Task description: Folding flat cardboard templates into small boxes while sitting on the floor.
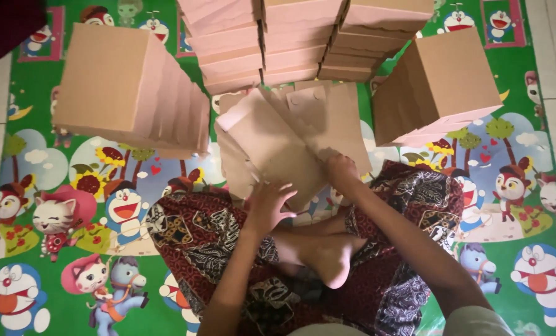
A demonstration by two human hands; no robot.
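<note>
Fingers (282,191) of our left hand (267,208) are spread wide and laid flat against the near edge of an unfolded cardboard sheet (277,149), pressing on it rather than closing around it, while our right hand (342,172) curls at the sheet's right edge, its fingertips tucked against the board so that we cannot tell how firm the grip is. That flat sheet lies just beyond our knees, tilted toward the left, on top of a loose heap of more flat cardboard blanks (328,118) fanned out behind it. We sit cross-legged, a bare foot (328,255) tucked between our forearms, with a dark red patterned cloth (191,236) draped over our legs. To our left stands a leaning row of folded brown boxes (122,93), tipped so their lids face us; to our right a second row of folded boxes (437,87) tilts the other way. Straight ahead, beyond the blanks, three neat stacks of closed boxes (296,43) rise side by side, touching one another. Everything rests on a bright green cartoon play mat (54,205) printed with animals and flowers, and pale floor tiles (555,56) show along its right edge.
</note>
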